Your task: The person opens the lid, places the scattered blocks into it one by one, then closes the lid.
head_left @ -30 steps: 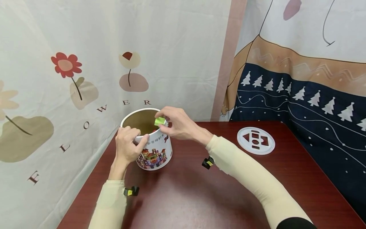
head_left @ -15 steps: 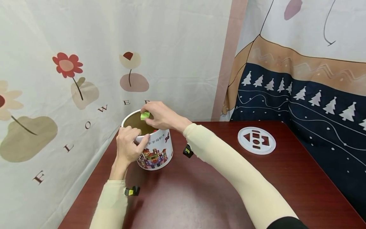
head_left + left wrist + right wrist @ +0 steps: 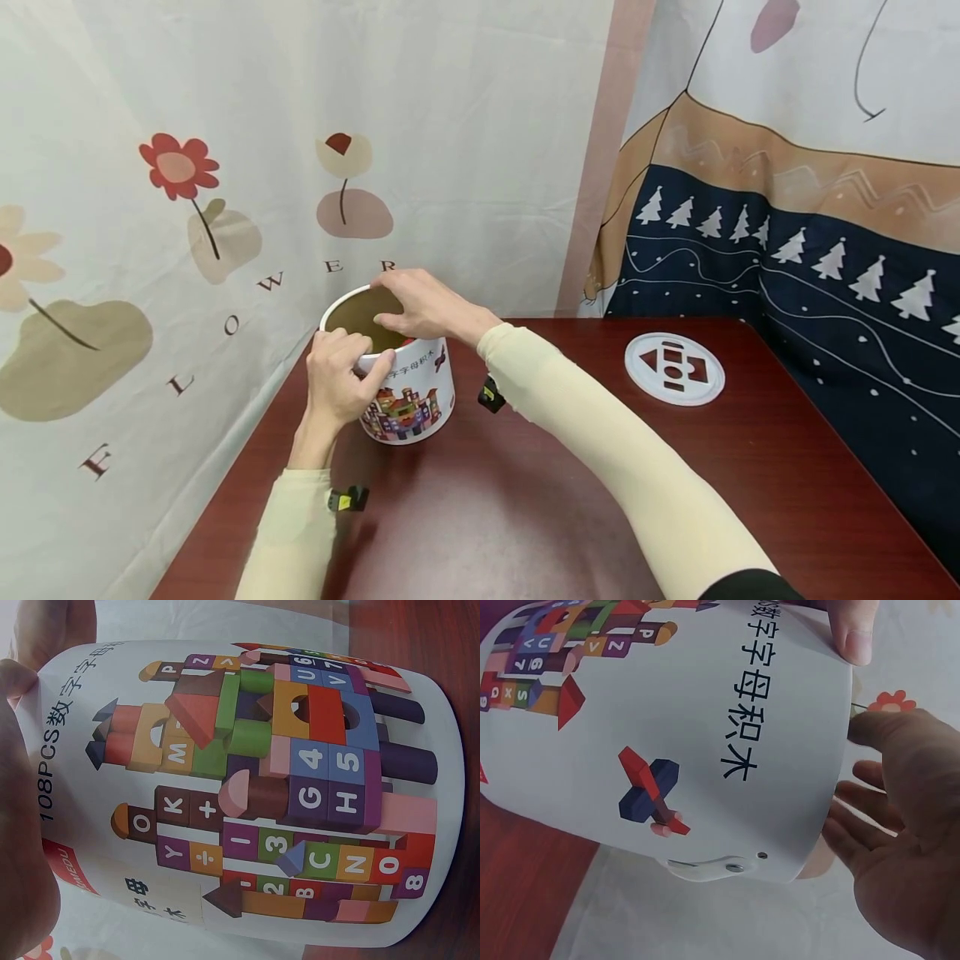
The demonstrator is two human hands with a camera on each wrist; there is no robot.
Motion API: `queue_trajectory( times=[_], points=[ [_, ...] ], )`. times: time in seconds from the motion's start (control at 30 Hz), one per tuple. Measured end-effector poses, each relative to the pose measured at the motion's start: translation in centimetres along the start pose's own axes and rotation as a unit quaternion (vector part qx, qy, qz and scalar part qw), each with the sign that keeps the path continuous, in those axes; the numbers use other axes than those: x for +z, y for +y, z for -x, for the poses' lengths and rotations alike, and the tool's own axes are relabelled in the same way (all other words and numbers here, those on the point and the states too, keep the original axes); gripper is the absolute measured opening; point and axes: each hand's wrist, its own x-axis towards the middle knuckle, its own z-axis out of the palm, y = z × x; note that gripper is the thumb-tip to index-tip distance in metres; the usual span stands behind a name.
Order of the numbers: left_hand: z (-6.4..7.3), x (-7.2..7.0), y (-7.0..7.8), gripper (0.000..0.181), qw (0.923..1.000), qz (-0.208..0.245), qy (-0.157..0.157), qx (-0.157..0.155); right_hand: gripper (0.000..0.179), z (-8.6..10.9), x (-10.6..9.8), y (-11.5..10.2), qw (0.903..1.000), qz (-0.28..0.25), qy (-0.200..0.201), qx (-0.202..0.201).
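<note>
A white cylindrical bucket point(image 3: 412, 379), printed with coloured building blocks and Chinese characters, stands on the table near the wall cloth. My left hand point(image 3: 337, 375) grips its near-left rim, thumb over the edge. Above the mouth hovers my right hand point(image 3: 423, 308), fingers spread and thumb apart, with nothing between them. In the right wrist view the right hand point(image 3: 911, 802) shows relaxed fingers beside the rim. A bit of red point(image 3: 407, 342) peeks out inside the bucket; the rest of its contents is hidden. The left wrist view is filled by the bucket's printed side point(image 3: 300, 802).
On the right of the dark red table point(image 3: 562, 467) lies a round white lid point(image 3: 675, 369) with shaped cut-outs. A pale cloth point(image 3: 480, 150) with flower prints hangs behind, and a dark cloth with tree prints point(image 3: 825, 267) hangs at the right.
My right hand has moved left over the bucket and let go of a light green block, which is out of sight now. The left hand has kept its grip on the rim.
</note>
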Motion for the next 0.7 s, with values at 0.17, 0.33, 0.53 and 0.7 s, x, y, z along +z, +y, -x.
queue_trajectory(
  times=[0.17,0.33,0.53,0.7],
  points=[
    [0.0,0.0,-0.1,0.046,1.0000,-0.002,-0.002,-0.001,0.073,0.2,0.0,0.0,0.9998,-0.002,-0.016,0.012],
    [0.1,0.1,-0.1,0.046,1.0000,-0.004,-0.003,-0.002,0.082,0.6,0.2,0.2,0.9987,-0.015,-0.030,0.040],
    [0.0,0.0,0.0,0.045,1.0000,-0.005,-0.007,-0.002,0.082,1.2,0.3,0.6,0.9981,-0.041,-0.018,0.043],
    [0.0,0.1,0.0,0.046,1.0000,-0.007,-0.003,0.000,0.081,2.2,0.4,0.8,0.9979,-0.057,-0.007,0.030]
  ],
)
